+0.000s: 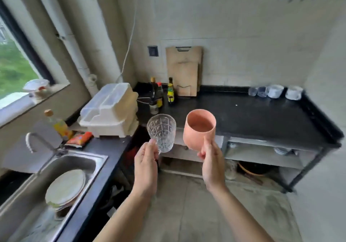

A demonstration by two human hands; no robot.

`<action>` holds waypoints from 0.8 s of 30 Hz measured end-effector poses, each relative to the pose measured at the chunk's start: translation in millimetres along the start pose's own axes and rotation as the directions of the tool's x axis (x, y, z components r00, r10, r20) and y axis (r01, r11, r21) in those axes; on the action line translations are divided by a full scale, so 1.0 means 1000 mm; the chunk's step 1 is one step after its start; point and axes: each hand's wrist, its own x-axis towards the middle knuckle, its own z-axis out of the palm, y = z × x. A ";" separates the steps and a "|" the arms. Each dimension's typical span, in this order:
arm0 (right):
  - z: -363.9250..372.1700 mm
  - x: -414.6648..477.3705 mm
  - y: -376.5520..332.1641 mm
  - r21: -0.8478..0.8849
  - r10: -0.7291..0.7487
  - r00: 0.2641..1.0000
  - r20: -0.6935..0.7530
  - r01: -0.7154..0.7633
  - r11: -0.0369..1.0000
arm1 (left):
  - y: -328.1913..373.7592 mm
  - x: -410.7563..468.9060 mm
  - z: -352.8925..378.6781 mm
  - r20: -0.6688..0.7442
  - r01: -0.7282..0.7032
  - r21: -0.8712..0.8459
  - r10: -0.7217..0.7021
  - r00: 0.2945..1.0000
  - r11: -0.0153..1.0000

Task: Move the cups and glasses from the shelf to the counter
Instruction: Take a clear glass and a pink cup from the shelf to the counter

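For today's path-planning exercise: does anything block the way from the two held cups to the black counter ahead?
Nothing visible does. The left hand holds the clear glass and the right hand the pink cup, both in front of the counter, whose near middle is bare.

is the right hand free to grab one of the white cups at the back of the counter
Probably not yet: the right hand already holds the pink cup, though nothing blocks the white cups.
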 end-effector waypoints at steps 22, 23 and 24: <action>-0.213 0.379 0.054 -0.129 0.037 0.899 -0.437 -0.103 0.986 | -0.065 0.227 0.448 0.500 0.189 0.041 -0.184 0.846 0.981; -0.217 0.395 0.058 -0.121 0.048 0.897 -0.439 -0.112 0.986 | -0.068 0.238 0.462 0.505 0.196 0.044 -0.191 0.842 0.980; -0.220 0.409 0.062 -0.115 0.063 0.896 -0.440 -0.125 0.985 | -0.071 0.248 0.473 0.505 0.203 0.050 -0.200 0.840 0.978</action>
